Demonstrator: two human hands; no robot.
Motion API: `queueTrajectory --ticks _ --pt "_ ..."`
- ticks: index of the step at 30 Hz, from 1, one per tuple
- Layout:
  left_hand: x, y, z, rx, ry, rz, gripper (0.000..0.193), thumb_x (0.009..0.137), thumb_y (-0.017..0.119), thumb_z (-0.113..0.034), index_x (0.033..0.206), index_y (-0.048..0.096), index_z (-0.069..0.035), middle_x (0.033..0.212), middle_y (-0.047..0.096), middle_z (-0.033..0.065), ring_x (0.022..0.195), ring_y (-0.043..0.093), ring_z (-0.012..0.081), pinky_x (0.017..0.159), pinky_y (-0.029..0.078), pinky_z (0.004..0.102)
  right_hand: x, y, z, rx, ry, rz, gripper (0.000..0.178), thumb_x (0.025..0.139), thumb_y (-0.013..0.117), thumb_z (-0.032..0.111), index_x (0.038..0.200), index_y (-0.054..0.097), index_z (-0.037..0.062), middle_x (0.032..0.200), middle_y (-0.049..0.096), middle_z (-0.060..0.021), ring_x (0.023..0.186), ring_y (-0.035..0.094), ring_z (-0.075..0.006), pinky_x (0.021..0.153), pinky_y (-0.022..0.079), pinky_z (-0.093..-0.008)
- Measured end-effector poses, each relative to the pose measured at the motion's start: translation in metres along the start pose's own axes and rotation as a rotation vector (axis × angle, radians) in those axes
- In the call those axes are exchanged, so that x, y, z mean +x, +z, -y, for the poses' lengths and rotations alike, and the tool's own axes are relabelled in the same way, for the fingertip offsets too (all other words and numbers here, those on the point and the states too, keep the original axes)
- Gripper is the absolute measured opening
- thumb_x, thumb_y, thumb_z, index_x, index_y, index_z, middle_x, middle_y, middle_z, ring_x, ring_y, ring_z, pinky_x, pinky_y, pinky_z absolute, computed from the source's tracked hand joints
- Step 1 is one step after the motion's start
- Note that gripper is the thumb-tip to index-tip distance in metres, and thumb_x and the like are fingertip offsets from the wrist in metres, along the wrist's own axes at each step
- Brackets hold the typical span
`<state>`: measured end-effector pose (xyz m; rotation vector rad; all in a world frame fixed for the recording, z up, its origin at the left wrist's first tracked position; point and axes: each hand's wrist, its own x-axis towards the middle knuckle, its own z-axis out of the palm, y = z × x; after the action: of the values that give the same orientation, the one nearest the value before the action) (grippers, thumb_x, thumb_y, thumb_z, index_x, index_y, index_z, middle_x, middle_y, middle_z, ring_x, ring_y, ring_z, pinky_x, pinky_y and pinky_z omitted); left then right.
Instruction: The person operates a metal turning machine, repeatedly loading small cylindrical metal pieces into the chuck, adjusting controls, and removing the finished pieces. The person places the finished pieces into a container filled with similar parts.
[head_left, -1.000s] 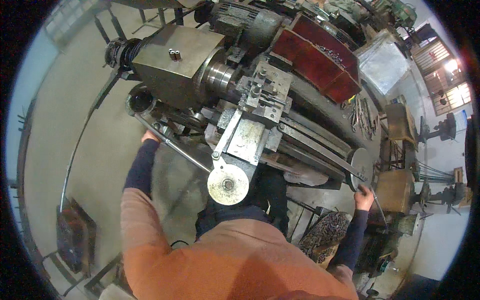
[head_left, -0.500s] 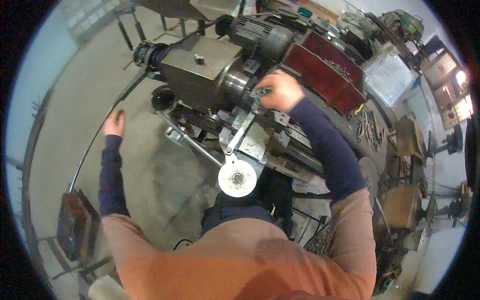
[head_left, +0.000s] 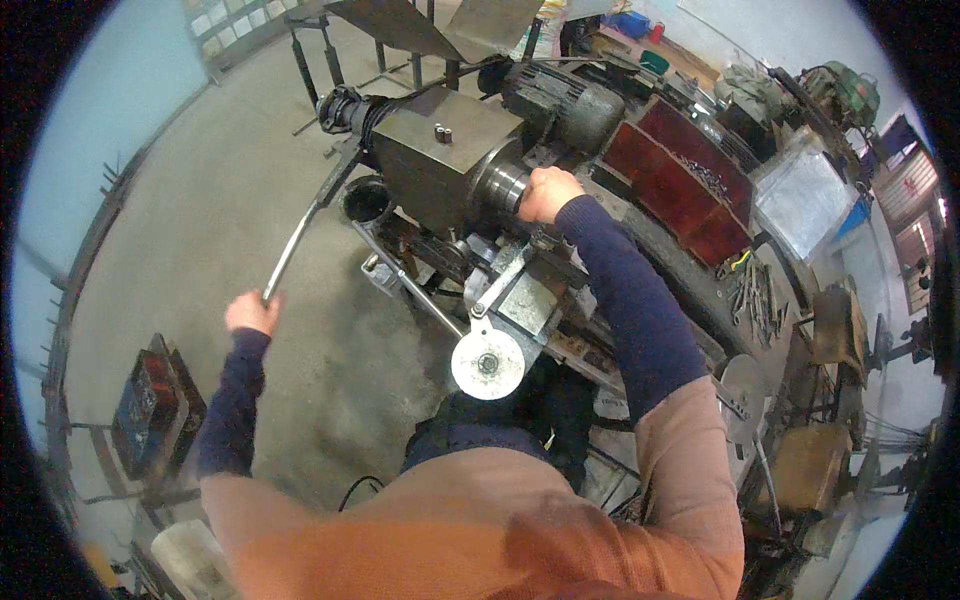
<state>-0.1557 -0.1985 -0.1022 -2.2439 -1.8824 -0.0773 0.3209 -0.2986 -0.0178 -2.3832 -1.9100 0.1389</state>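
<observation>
A lathe-like machine with a grey box-shaped headstock [head_left: 425, 150] stands in front of me. My left hand [head_left: 253, 313] is closed round the lower end of a long metal lever [head_left: 300, 235], which runs up to the headstock's far left end. My right hand [head_left: 550, 194] is curled at the front of the shiny round chuck [head_left: 503, 186]. Its fingertips are hidden, and I cannot make out what they hold. Below it lie the tool slide [head_left: 528, 305] and a crank arm with a round whitish disc [head_left: 488, 364].
Behind the machine sit a ribbed motor [head_left: 565, 103] and a red metal tray [head_left: 665, 185] with small metal pieces. Several wrenches [head_left: 758, 300] lie at the right. A dark red box [head_left: 150, 410] stands at the lower left. Two small metal cylinders [head_left: 443, 134] rest on the headstock.
My left hand, earlier beside the lever, now grips its end, and the lever has swung away from the red box. My right hand has shifted onto the chuck's front. The whole view has shifted.
</observation>
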Motion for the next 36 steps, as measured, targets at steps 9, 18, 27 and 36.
queueTrajectory --ticks 9,18,27,36 --pt "-0.034 -0.097 -0.156 -1.577 0.517 0.408 0.024 0.089 0.052 -0.017 0.087 0.061 0.005 0.071 0.064 0.0087 0.056 0.058 0.0109 0.052 0.046 0.0238 -0.107 -0.019 0.023 0.502 -0.562 -0.541 0.034 0.053 0.059 0.014 0.086 0.067 0.0083 0.093 0.064 -0.0078 0.095 0.055 -0.0299 0.083 0.045 -0.0378" --pt "-0.07 -0.087 -0.305 -2.204 0.618 1.245 0.036 0.093 0.043 -0.029 0.095 0.059 0.003 0.079 0.063 0.0151 0.062 0.061 0.0221 0.052 0.049 0.03 -0.163 0.014 0.029 0.622 -0.436 -0.691 0.041 0.049 0.057 0.007 0.089 0.066 0.0047 0.1 0.063 -0.0115 0.097 0.055 -0.033 0.083 0.046 -0.0393" --pt "-0.056 -0.104 -0.277 -1.841 0.718 0.812 0.022 0.085 0.061 -0.018 0.081 0.062 0.003 0.063 0.06 0.0054 0.052 0.054 0.0087 0.048 0.044 0.0215 -0.161 0.005 0.041 0.487 -0.48 -0.602 0.033 0.049 0.06 0.009 0.081 0.064 0.005 0.088 0.061 -0.0096 0.082 0.056 -0.0292 0.071 0.048 -0.0374" --pt "-0.031 -0.104 -0.264 -1.7 0.751 0.554 0.019 0.084 0.061 -0.016 0.081 0.063 0.003 0.06 0.058 0.0024 0.05 0.053 0.0063 0.047 0.043 0.0201 -0.121 -0.016 0.046 0.398 -0.557 -0.38 0.025 0.051 0.061 0.01 0.076 0.065 0.0048 0.083 0.06 -0.0095 0.076 0.054 -0.028 0.066 0.046 -0.0361"
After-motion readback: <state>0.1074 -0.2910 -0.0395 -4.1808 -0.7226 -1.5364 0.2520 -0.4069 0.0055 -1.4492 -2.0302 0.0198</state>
